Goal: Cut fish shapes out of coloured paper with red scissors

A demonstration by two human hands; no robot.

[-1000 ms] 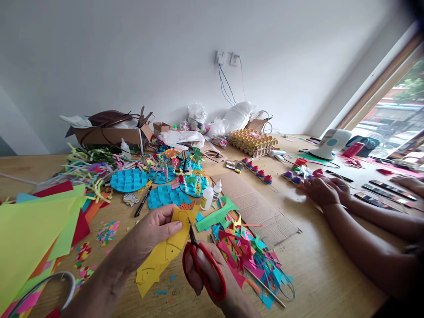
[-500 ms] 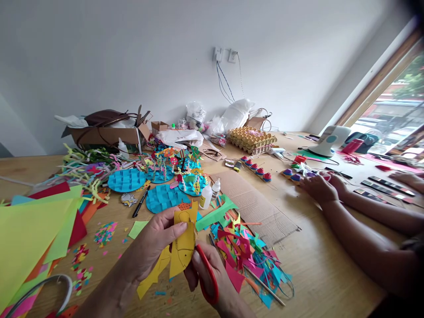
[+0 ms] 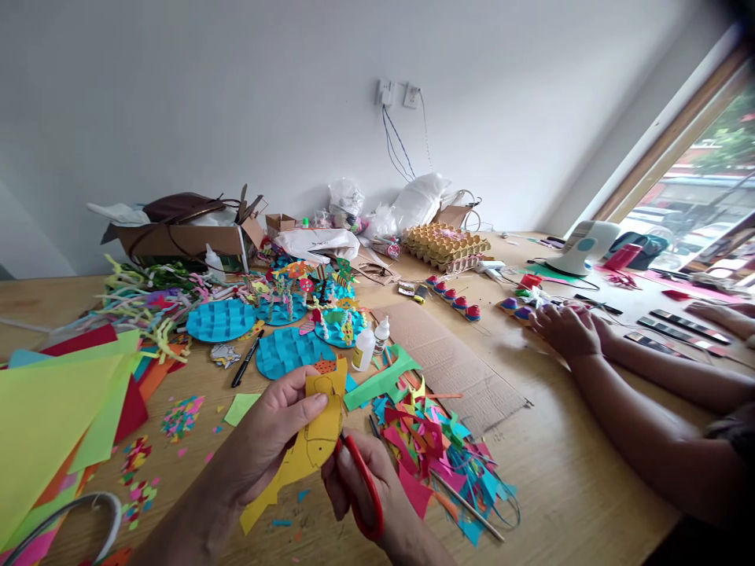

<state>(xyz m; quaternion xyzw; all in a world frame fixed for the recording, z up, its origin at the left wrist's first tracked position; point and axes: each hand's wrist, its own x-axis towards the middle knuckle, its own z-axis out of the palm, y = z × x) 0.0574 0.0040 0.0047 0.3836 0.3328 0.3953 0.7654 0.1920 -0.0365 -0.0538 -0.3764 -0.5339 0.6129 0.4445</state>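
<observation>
My left hand [image 3: 268, 436] pinches a yellow paper cut-out [image 3: 310, 440] with pencil lines on it, thumb on its face. My right hand [image 3: 359, 491] is closed through the red handles of a pair of scissors [image 3: 359, 479], whose blades meet the right edge of the yellow paper. Both hands hover just above the wooden table [image 3: 566, 472] at the lower middle of the view.
A heap of coloured paper scraps [image 3: 440, 452] lies right of my hands, large coloured sheets [image 3: 53, 417] to the left. Blue woven discs [image 3: 221, 320], glue bottles [image 3: 364, 350], cardboard [image 3: 448, 362], egg trays [image 3: 445, 245] and a box [image 3: 177, 236] lie beyond. Another person's hands [image 3: 566, 330] rest at the right.
The yellow paper has turned in my left hand, and the scissors have shifted along its right edge. The view has drifted slightly. The other person's hands stay in about the same place.
</observation>
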